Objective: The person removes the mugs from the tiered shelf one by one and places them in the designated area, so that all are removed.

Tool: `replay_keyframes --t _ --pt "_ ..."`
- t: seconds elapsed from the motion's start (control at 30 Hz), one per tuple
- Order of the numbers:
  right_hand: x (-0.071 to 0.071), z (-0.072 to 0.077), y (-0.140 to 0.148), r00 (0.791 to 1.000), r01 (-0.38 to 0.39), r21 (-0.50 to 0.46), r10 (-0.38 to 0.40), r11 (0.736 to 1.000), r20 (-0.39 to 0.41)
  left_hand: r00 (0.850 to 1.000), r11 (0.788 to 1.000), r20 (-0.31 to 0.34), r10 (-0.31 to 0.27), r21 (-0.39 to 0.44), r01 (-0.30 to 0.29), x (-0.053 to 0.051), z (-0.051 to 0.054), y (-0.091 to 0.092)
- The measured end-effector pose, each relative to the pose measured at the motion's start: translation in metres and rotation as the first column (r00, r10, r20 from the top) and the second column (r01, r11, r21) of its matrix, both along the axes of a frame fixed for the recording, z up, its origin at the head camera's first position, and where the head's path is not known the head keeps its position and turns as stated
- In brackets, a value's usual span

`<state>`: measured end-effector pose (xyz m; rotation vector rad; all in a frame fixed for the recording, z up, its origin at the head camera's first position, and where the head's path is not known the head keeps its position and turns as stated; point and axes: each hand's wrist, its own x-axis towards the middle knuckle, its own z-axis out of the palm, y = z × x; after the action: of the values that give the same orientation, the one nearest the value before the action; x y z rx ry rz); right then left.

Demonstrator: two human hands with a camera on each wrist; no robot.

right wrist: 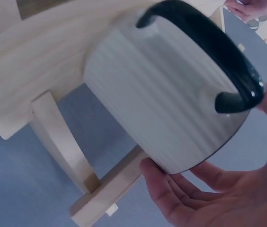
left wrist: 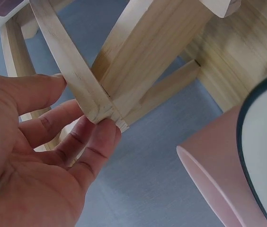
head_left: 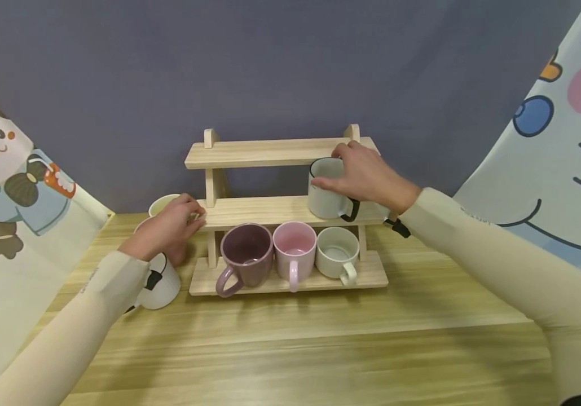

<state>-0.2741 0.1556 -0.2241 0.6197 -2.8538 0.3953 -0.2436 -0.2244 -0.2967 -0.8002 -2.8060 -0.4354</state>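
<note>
My right hand [head_left: 369, 176] holds a white mug [head_left: 324, 197] with a dark rim and black handle by its upper part. The mug is upright at the right part of the rack's middle shelf [head_left: 255, 212]; the right wrist view shows its handle [right wrist: 209, 45] facing the camera. My left hand [head_left: 168, 225] pinches the left end of that shelf, thumb on one side and fingertips on the other. On the bottom shelf [head_left: 372, 276] stand a purple mug [head_left: 247, 256], a pink mug [head_left: 294, 248] and a small off-white mug [head_left: 337, 254].
Left of the rack, partly behind my left arm, stand a pale yellow mug [head_left: 162, 204], a pink mug [left wrist: 214, 175] and a white mug [head_left: 164, 290] with a dark rim. The top shelf [head_left: 270, 152] is wooden. A grey cloth [head_left: 280, 67] hangs behind.
</note>
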Motion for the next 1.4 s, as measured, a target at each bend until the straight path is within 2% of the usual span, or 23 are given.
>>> replay_keyframes --t 0.2,0.37,0.57,0.8,0.9,1.0,1.2,1.4 --pt "-0.004 0.002 -0.001 1.0 0.006 0.002 -0.006 1.0 0.018 1.0 1.0 -0.017 -0.013 -0.002 0.013 -0.002 -0.002 -0.001" --pt "0.002 0.002 0.01 0.999 0.007 -0.026 -0.006 1.0 0.044 1.0 1.0 -0.017 -0.009 -0.003 0.009 -0.003 -0.003 -0.001" --pt "0.025 0.004 0.037 1.0 0.017 -0.009 -0.017 1.0 0.019 1.0 1.0 -0.01 -0.008 -0.005 0.008 -0.003 -0.003 0.001" --pt "0.057 0.003 0.083 0.995 0.032 -0.002 -0.032 0.999 -0.096 1.0 1.0 -0.007 0.0 -0.01 -0.001 -0.003 -0.003 0.001" --pt "0.066 0.0 0.103 0.989 0.034 0.006 -0.032 0.999 -0.142 1.0 1.0 -0.006 -0.001 -0.014 0.001 -0.003 -0.002 0.0" --pt "0.072 -0.003 0.12 0.987 0.047 0.017 -0.044 0.999 -0.154 1.0 1.0 0.0 0.008 -0.017 -0.008 -0.001 -0.001 -0.001" --pt "0.067 -0.017 0.139 0.993 0.074 0.069 -0.067 0.995 -0.092 1.0 1.0 -0.001 0.012 -0.018 -0.012 0.0 -0.001 -0.003" --pt "0.048 -0.052 0.15 0.999 0.044 0.046 -0.042 0.998 -0.029 1.0 1.0 0.001 0.002 -0.019 -0.002 -0.002 -0.003 0.0"
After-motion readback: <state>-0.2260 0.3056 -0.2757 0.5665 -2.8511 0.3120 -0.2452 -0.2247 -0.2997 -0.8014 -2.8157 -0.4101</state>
